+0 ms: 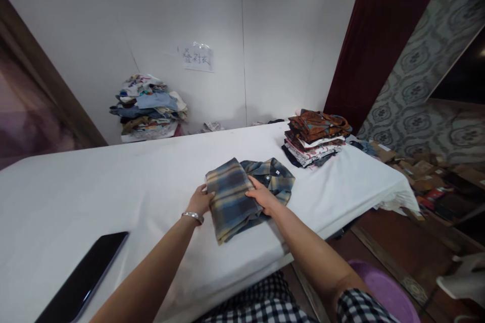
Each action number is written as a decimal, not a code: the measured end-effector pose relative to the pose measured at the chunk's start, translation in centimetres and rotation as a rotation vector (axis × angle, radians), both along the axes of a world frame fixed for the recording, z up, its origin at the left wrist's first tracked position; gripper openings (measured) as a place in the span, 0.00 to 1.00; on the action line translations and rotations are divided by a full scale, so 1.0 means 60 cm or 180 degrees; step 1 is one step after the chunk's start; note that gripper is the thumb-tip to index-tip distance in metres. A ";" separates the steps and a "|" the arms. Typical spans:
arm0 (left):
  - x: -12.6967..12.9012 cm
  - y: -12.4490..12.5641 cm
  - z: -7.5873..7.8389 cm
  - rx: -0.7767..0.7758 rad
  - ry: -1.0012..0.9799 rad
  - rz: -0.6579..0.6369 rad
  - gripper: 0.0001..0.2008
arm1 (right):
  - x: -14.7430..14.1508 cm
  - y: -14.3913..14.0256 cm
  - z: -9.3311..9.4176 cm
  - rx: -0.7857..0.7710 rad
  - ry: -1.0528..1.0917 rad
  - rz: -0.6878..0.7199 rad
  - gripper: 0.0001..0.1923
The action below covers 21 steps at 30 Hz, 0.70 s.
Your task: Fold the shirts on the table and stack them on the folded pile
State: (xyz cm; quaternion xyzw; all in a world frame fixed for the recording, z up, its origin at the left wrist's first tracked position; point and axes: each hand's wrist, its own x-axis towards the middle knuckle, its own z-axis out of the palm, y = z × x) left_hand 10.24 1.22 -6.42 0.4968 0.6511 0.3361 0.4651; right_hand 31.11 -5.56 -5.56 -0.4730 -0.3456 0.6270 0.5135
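A plaid shirt [231, 192] in blue, grey and yellow lies partly folded on the white-covered table, its collar end to the right with a button and a small white label showing. My left hand [201, 200], a silver bangle at the wrist, grips the left edge of the folded part, thumb on top and fingers partly hidden beneath. Across from it, my right hand [262, 196] is closed on the right side of the folded part, close to the collar, with the thumb resting on the cloth.
A stack of folded clothes [316, 139] stands at the table's right end. Behind the far edge rises a messy clothes pile [149, 106]. A black phone [85, 277] lies at the near left. On the floor at right are a purple basin [382, 290] and cardboard boxes [422, 174].
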 end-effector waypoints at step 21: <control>0.091 0.141 0.048 0.1571 0.2107 -0.1639 0.34 | 0.083 -0.189 -0.045 -0.0256 -0.0990 -0.0819 0.44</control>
